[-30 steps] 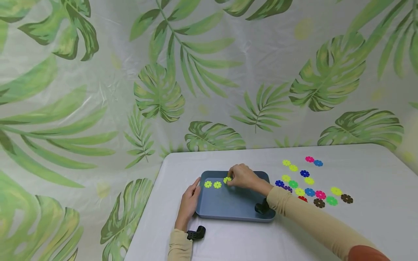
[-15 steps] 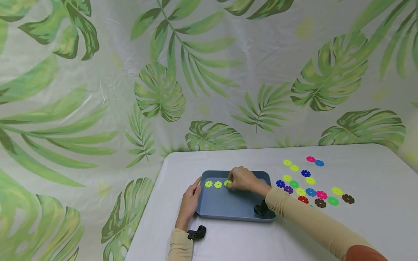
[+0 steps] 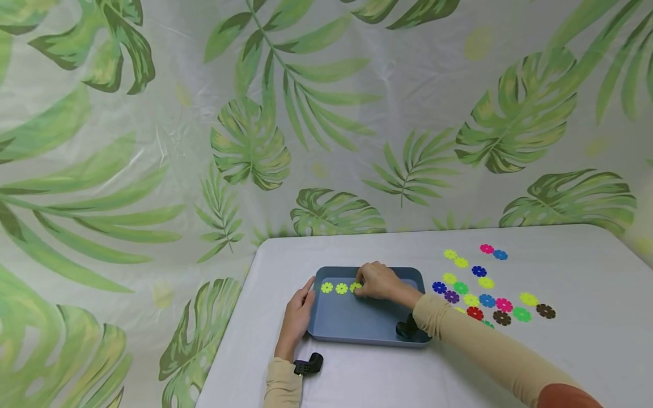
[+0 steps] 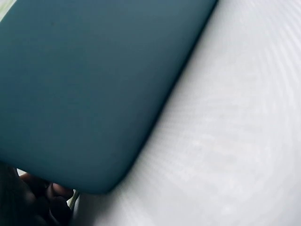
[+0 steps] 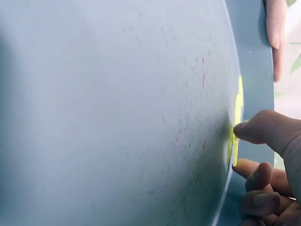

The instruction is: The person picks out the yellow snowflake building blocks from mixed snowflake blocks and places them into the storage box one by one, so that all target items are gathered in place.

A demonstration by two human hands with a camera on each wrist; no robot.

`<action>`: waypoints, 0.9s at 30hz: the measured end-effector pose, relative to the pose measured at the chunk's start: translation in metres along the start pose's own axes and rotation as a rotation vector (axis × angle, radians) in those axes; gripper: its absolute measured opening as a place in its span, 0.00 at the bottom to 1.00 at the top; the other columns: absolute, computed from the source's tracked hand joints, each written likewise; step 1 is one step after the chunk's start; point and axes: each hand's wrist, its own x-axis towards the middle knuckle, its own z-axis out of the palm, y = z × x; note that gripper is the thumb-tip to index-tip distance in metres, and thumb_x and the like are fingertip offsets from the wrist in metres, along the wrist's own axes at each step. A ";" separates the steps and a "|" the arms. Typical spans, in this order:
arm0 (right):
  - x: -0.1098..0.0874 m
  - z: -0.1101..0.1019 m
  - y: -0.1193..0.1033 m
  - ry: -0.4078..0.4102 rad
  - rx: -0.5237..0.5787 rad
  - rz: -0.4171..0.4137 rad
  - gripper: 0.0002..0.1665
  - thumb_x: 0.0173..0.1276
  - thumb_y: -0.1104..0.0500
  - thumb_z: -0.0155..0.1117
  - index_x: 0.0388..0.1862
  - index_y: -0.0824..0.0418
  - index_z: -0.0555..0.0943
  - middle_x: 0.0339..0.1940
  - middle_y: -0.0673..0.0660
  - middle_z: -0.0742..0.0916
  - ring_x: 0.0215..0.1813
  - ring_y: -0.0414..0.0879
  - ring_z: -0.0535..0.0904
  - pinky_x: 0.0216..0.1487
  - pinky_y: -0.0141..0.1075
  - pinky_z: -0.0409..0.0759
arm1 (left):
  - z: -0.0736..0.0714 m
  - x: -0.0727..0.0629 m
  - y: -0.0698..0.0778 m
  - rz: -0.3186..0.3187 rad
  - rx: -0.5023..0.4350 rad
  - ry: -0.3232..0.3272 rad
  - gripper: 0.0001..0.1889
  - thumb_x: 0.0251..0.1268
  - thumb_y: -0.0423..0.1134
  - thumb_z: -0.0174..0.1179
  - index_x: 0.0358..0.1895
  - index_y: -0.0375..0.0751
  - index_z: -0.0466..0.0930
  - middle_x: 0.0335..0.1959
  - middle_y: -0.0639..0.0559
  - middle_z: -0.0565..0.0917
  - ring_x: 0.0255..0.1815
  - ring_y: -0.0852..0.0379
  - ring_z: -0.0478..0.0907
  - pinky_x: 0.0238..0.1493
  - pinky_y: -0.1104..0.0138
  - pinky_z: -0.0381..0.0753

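While both forearms reach in from the near side in beige sleeves [image 3: 283,381], a black wrist camera [image 3: 308,364] sits just behind the left hand [image 3: 295,317] and another black wrist camera [image 3: 406,327] behind the right hand [image 3: 380,281]. Between and beneath the hands lies a blue-grey rectangular tray [image 3: 352,323], its long axis running across from left hand to right. The left hand rests against the tray's left side, index finger fairly straight along the rim; I cannot tell whether its other fingers curl underneath. The right hand, bent over the tray's far half, pinches a yellow flower-shaped disc [image 3: 354,288] between thumb and finger; the right wrist view catches yellow there as a thin edge-on strip. Being round, the disc has no long axis and points nowhere. Whether it touches the tray floor is hidden. Between the hands, two more yellow discs [image 3: 341,288] lie flat, the three forming a row parallel to the tray's far wall. Right of the right hand, scattered coloured discs [image 3: 504,305] lie on the white tablecloth [image 3: 367,377]. Beyond both hands hangs a leaf-print backdrop [image 3: 250,141].
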 end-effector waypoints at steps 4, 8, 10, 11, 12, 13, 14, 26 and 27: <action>0.001 0.001 0.001 0.002 0.004 -0.002 0.14 0.58 0.54 0.78 0.38 0.61 0.90 0.26 0.48 0.85 0.25 0.41 0.74 0.32 0.39 0.77 | 0.000 0.000 0.001 0.003 0.004 0.000 0.22 0.83 0.46 0.48 0.75 0.53 0.70 0.32 0.50 0.69 0.31 0.55 0.64 0.36 0.62 0.65; 0.000 0.001 0.001 0.004 0.010 -0.009 0.13 0.59 0.54 0.78 0.38 0.62 0.90 0.25 0.47 0.84 0.24 0.41 0.74 0.30 0.38 0.75 | 0.000 0.001 0.002 0.006 0.010 0.002 0.22 0.83 0.46 0.48 0.75 0.53 0.70 0.32 0.51 0.69 0.31 0.55 0.64 0.37 0.61 0.65; -0.001 0.001 0.001 0.002 0.014 -0.015 0.13 0.60 0.55 0.78 0.39 0.62 0.90 0.22 0.47 0.83 0.23 0.40 0.73 0.29 0.37 0.74 | 0.000 0.001 0.001 0.008 0.008 0.000 0.22 0.83 0.46 0.48 0.75 0.53 0.70 0.32 0.51 0.69 0.31 0.55 0.65 0.37 0.61 0.65; -0.001 0.001 0.000 0.003 0.019 -0.019 0.13 0.60 0.56 0.77 0.39 0.62 0.90 0.21 0.47 0.82 0.23 0.40 0.73 0.29 0.37 0.73 | 0.000 0.001 0.001 0.007 0.007 0.000 0.22 0.83 0.46 0.48 0.75 0.53 0.70 0.32 0.51 0.69 0.32 0.55 0.65 0.37 0.62 0.65; -0.002 0.001 0.000 0.003 0.022 -0.023 0.13 0.60 0.56 0.77 0.40 0.63 0.90 0.20 0.47 0.82 0.22 0.40 0.72 0.28 0.37 0.72 | 0.000 0.001 0.001 0.006 0.005 0.000 0.22 0.83 0.46 0.48 0.75 0.53 0.70 0.32 0.51 0.69 0.32 0.55 0.65 0.37 0.61 0.65; -0.002 0.001 0.000 0.004 0.026 -0.027 0.13 0.60 0.56 0.77 0.40 0.63 0.91 0.19 0.47 0.81 0.22 0.40 0.72 0.28 0.36 0.71 | 0.000 0.001 0.001 0.004 0.002 0.001 0.22 0.83 0.46 0.48 0.75 0.53 0.70 0.32 0.51 0.69 0.32 0.55 0.65 0.37 0.61 0.65; -0.003 0.001 0.000 0.003 0.030 -0.029 0.13 0.60 0.57 0.77 0.40 0.63 0.91 0.19 0.47 0.81 0.21 0.40 0.72 0.27 0.36 0.70 | 0.000 0.001 0.001 0.002 -0.001 0.001 0.22 0.83 0.46 0.48 0.75 0.52 0.70 0.32 0.51 0.69 0.32 0.55 0.65 0.37 0.61 0.65; -0.004 0.002 0.001 -0.003 0.061 -0.024 0.14 0.61 0.57 0.77 0.42 0.64 0.90 0.16 0.46 0.79 0.18 0.39 0.70 0.24 0.34 0.67 | 0.001 0.000 0.001 -0.009 -0.015 0.007 0.22 0.83 0.46 0.49 0.75 0.54 0.71 0.32 0.50 0.69 0.31 0.55 0.64 0.36 0.61 0.65; -0.004 0.002 0.002 0.001 0.060 -0.025 0.14 0.61 0.57 0.77 0.42 0.64 0.90 0.16 0.46 0.79 0.18 0.39 0.70 0.24 0.34 0.66 | 0.001 0.000 0.001 -0.010 -0.015 0.008 0.22 0.83 0.46 0.49 0.75 0.54 0.71 0.32 0.51 0.69 0.31 0.55 0.64 0.37 0.61 0.65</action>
